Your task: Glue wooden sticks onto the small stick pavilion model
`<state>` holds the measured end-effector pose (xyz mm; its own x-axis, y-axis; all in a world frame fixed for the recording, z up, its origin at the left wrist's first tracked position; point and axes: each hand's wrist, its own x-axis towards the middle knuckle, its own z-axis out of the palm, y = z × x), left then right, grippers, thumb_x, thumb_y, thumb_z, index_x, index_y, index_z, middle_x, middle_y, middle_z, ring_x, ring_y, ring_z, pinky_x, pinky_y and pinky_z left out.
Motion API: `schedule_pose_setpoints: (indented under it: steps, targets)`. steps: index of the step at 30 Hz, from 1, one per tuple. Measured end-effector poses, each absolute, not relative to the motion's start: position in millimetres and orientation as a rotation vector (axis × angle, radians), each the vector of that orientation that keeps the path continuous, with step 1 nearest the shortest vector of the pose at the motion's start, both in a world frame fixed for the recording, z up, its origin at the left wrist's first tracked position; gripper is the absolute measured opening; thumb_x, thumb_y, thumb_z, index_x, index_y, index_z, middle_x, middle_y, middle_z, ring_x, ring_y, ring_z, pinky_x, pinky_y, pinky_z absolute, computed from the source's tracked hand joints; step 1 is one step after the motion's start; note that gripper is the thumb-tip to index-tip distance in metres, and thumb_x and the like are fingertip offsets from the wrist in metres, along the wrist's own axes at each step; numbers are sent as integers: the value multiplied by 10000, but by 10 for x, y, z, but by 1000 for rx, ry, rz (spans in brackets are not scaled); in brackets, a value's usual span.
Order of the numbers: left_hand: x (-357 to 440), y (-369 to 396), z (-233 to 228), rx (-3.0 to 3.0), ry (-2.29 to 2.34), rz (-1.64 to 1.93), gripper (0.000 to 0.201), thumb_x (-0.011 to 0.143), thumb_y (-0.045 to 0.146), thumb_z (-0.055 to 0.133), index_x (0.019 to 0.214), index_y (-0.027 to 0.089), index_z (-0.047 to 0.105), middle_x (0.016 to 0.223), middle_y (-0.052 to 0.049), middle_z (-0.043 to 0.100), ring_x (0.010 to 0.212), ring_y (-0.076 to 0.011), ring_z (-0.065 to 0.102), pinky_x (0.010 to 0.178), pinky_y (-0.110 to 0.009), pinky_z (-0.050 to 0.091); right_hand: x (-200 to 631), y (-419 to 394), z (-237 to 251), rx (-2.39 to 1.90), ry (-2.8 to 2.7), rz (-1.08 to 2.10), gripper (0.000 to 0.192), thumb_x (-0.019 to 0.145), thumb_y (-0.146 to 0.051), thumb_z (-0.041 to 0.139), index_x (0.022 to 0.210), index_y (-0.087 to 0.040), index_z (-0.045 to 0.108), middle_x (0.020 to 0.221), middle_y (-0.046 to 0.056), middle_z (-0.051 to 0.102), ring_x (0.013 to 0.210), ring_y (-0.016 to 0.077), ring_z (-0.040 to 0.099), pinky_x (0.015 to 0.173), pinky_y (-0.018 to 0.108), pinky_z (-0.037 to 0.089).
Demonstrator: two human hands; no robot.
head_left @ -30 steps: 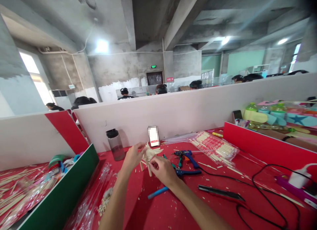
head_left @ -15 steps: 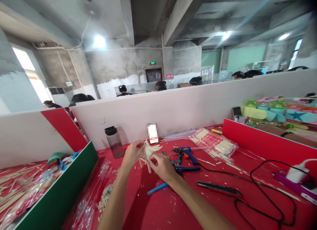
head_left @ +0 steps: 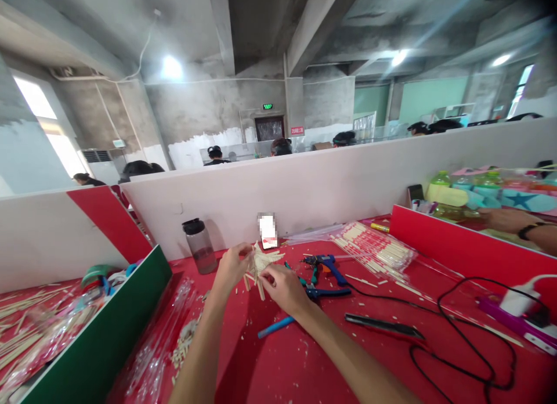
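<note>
A person's two bare forearms reach forward over a red table [head_left: 304, 363] toward its far middle. Both hands meet on a small pale model made of thin wooden sticks [head_left: 261, 263], which fans out in several directions like a star. The left hand [head_left: 229, 270] has its grip closed on the model's left side, thumb and fingers pinching the sticks. The right hand [head_left: 284, 287] grasps the lower right part of the model, fingertips curled around one stick. The model is held just above the table, close to the white divider wall [head_left: 331, 186] along the far edge.

Just behind the model a phone [head_left: 267, 231] leans upright against that wall. To the left of it stands a dark drinking bottle [head_left: 199, 245] with a black lid. Just right of the hands lie a blue glue gun [head_left: 325, 266] and blue-handled pliers [head_left: 324, 292]. A blue pen [head_left: 275, 327] lies near the right forearm, and a black strip-shaped tool [head_left: 383, 327] lies further right. A black cable [head_left: 461, 334] loops across the right side of the table. Packets of wooden sticks [head_left: 374, 250] lie toward the far right corner. Small stick offcuts are scattered over the red surface.

Beyond a red partition [head_left: 456, 250] on the right, another person's arm [head_left: 520, 227] with a wristband rests on the neighbouring table.
</note>
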<state>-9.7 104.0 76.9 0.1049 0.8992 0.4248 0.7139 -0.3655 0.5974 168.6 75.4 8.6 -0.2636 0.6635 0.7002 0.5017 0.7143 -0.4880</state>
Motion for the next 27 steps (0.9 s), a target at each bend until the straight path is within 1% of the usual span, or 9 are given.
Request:
schedule_pose_setpoints:
  steps: [5,9,18,27]
  targets:
    - [-106,1046,768,2141,1601,1112,208,832,321,559,909,213,720,929,-29,783,893,-196,711,799,-252,491,1752,739,93,-888,-1918,223,71,930,-162,605,906,-215,645,856,32,697,800,174,653,755,246,462]
    - [-112,1053,763,2141,1604,1115,205,829,319,566,914,216,722,932,-31,786,906,-200,712,810,-253,496,1759,745,98,-865,-1947,158,60,927,-163,614,934,-208,654,888,46,696,842,183,648,782,256,467]
    - [-124,1069,746,2138,1621,1107,198,840,319,574,922,217,723,949,-40,789,929,-205,716,818,-256,507,1730,771,75,-803,-2022,61,130,957,-163,592,953,-228,705,930,51,704,888,182,642,801,258,468]
    - [-115,1063,754,2141,1618,1103,197,835,303,573,926,217,726,952,-35,787,929,-203,720,812,-255,504,1732,757,85,-792,-2058,20,167,983,-155,551,925,-223,692,950,52,700,902,177,640,816,247,455]
